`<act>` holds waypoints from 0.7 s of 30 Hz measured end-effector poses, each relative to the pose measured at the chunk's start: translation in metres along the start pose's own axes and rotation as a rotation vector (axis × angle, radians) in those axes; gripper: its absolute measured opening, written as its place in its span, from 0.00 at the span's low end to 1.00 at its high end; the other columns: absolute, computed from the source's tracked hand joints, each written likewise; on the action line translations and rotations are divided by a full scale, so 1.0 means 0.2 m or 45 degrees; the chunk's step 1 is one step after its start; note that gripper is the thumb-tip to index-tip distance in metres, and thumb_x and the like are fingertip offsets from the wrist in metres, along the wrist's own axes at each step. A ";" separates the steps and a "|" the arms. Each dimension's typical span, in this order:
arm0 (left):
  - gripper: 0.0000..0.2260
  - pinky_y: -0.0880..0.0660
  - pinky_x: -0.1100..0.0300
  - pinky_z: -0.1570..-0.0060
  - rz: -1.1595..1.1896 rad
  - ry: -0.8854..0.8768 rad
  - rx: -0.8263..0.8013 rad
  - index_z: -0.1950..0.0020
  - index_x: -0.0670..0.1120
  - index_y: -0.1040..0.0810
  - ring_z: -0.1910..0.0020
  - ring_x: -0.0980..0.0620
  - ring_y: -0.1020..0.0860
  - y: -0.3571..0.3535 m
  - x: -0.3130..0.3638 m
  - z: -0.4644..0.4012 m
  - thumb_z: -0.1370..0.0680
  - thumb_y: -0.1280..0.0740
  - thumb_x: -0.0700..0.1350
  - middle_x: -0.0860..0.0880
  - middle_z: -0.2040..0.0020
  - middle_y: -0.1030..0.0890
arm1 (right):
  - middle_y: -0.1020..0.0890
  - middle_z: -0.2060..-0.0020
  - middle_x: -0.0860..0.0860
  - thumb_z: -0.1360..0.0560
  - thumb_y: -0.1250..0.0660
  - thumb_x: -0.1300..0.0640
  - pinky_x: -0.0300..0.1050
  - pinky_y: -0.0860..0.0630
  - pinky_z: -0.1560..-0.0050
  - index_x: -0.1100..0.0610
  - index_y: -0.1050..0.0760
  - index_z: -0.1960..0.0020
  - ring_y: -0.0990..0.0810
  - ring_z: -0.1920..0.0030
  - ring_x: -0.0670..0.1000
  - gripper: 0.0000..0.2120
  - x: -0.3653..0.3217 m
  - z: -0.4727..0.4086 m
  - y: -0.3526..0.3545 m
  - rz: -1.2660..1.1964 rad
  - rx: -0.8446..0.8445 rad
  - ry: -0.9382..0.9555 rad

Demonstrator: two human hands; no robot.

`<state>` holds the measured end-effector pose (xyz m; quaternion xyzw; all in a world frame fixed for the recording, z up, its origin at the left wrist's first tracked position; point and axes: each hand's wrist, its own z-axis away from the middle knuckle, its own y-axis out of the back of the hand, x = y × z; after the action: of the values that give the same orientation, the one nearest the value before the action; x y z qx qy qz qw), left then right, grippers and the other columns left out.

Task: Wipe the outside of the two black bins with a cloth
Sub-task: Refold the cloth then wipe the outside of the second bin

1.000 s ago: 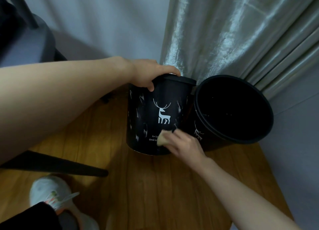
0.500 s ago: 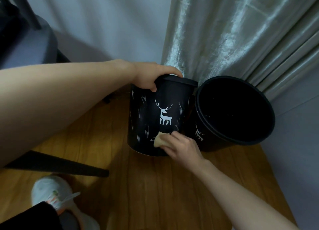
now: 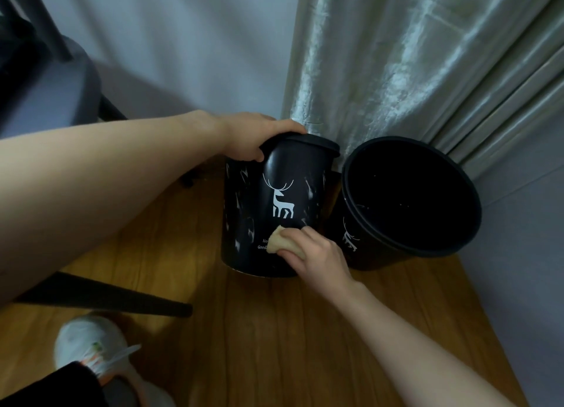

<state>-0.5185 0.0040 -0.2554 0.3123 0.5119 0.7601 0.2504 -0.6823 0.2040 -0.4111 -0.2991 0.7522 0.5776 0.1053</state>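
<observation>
The left hand [image 3: 253, 138] is gripping the rim of the left black bin [image 3: 274, 205], fingers curled over its top edge. The right hand [image 3: 317, 254] is pressing a yellowish cloth [image 3: 279, 241] against that bin's lower front, just under the white deer print. The right black bin [image 3: 409, 199] is leaning beside it on the wooden floor [image 3: 274, 330], by the curtain [image 3: 412, 64].

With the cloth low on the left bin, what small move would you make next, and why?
Probably sweep the cloth sideways along the left bin: the right hand presses it below the deer print, and the left hand steadies the rim.
</observation>
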 end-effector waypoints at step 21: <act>0.42 0.30 0.55 0.47 -0.008 -0.011 0.014 0.26 0.57 0.43 0.42 0.43 0.26 -0.01 0.02 -0.02 0.32 0.23 0.40 0.45 0.36 0.27 | 0.22 0.55 0.50 0.23 0.35 0.50 0.47 0.19 0.67 0.52 0.27 0.40 0.20 0.57 0.50 0.13 0.05 0.10 -0.01 0.184 -0.168 0.338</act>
<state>-0.5245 0.0052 -0.2566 0.3154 0.5160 0.7550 0.2535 -0.6936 0.2184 -0.4239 -0.3240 0.7394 0.5874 -0.0567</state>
